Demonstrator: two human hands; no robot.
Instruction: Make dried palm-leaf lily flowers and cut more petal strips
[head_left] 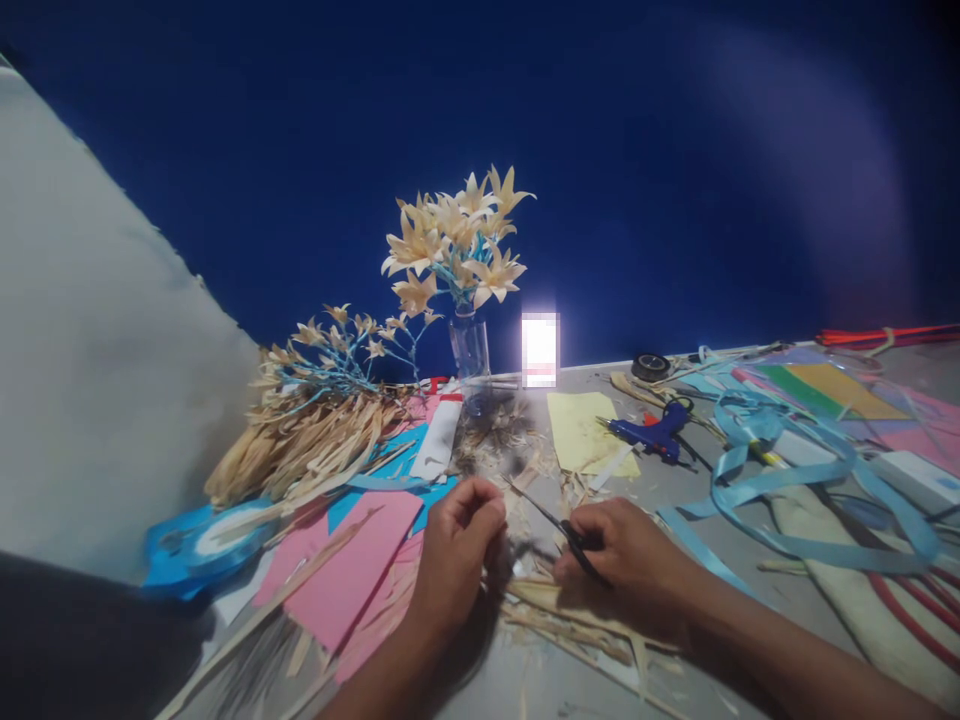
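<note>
Scissors (574, 541) above littered grey table (646, 488), blue wall (262, 150) behind.

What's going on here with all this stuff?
A person's right hand holds dark scissors, their tips near the left hand. The left hand is curled; whether it holds anything is hard to see. Beyond the hands, cream-coloured flowers stand in a clear bottle. A blue glue gun lies to the right, beside a yellow sheet.

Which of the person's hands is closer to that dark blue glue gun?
Right. The right hand, holding the scissors, is on the near side of the glue gun; the left hand is farther away, off to its left and also on the near side.
</note>
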